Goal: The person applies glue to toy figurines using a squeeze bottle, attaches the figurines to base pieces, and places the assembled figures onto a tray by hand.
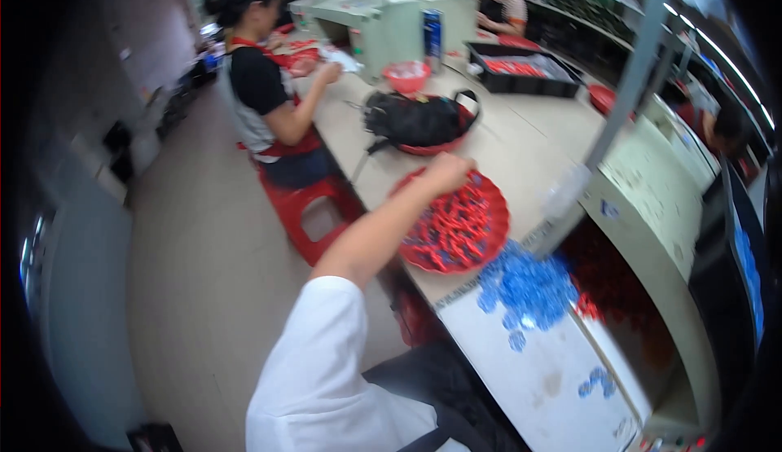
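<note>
A: Head view, near to far. White sleeve at 6 o'clock; blue caps heaped on the bench; red tray at centre, full of small red pieces.

B: Hands?

A: Left hand curled at the tray's 12 o'clock rim; whether it grips anything, cannot tell. Right hand unseen.

B: Handling?

A: Pieces look light, stiff plastic; pinch singly. Beyond: black bag, seated worker.
</note>
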A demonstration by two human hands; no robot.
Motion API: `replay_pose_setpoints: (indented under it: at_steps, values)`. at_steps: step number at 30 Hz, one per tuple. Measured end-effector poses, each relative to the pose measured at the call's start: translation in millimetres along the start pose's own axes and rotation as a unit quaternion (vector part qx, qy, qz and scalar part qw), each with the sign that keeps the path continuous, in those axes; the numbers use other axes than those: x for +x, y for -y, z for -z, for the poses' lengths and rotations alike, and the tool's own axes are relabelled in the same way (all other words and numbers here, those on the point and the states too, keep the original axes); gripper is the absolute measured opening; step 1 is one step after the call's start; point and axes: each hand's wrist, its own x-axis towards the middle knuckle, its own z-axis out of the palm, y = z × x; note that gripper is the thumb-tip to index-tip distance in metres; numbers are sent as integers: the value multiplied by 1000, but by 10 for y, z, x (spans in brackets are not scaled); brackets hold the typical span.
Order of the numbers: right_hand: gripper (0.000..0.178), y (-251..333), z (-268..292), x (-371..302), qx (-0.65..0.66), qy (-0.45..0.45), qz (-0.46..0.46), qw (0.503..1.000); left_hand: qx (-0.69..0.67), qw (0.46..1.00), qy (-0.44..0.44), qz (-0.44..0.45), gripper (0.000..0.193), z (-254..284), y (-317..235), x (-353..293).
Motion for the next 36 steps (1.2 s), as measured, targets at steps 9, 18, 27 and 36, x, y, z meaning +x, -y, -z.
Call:
replay_pose_setpoints:
  at_steps: [9, 18, 27, 36]
  values:
    - [13, 61, 61, -62, -28, 20, -4, 999, -65, 983, 169, -17, 25, 37, 18, 192]
    - [16, 32, 32, 62, -16, 29, 7, 999, 23, 979, 205, -8, 36, -3, -177, 211]
    - [20, 143, -5, 1, -14, 92, -9, 996, 25, 995, 94, -28, 32, -77, -122, -45]
    - [16, 282, -95, 144, -65, 30, 6, 997, -279, 937, -108, -182, 19, 416, -1581, -597]
